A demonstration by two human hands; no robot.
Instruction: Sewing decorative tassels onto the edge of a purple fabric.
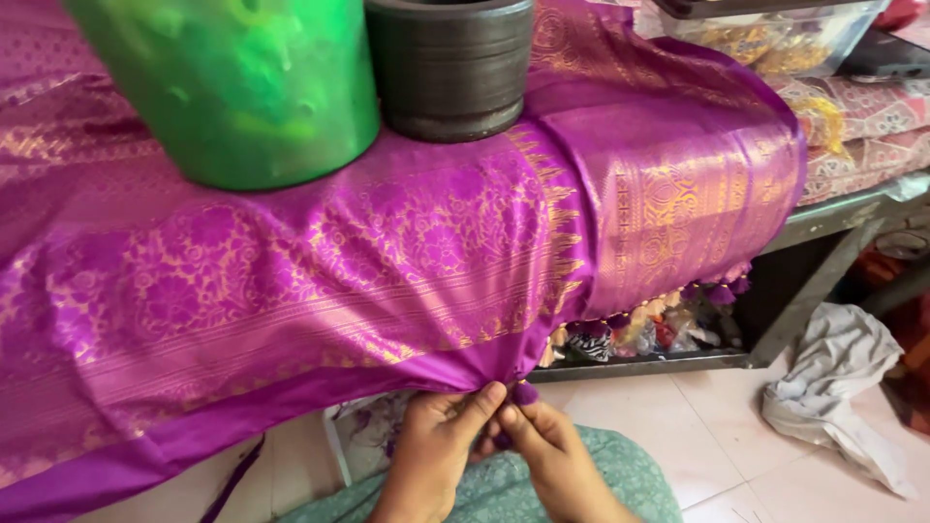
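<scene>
A: What is seen at the bottom centre of the frame?

B: Two hands are seen close together there. The left hand (pixel 436 441) is closed in a pinch on the lower hem of the purple silk cloth (pixel 320 281), thumb up against the fabric. The right hand (pixel 554 455) is pressed just beside it, and a small purple tassel (pixel 525 393) is pinched between its fingertips at the same spot on the hem.

A: Where is the cloth laid?

B: It is draped over a desk (pixel 833 218) across the middle of the frame, its gold-patterned border hanging down towards the hands. A row of tassels (pixel 722 291) is seen along the edge at centre right.

A: What is set on it?

B: A green plastic bucket (pixel 232 87) is stood on the cloth at upper left, and a dark grey round pot (pixel 450 63) is placed just beside it at upper centre.

A: And elsewhere?

B: A crumpled white cloth (pixel 838 387) is left on the tiled floor (pixel 678 426) at lower right. A clear container (pixel 775 34) is seen at upper right.
</scene>
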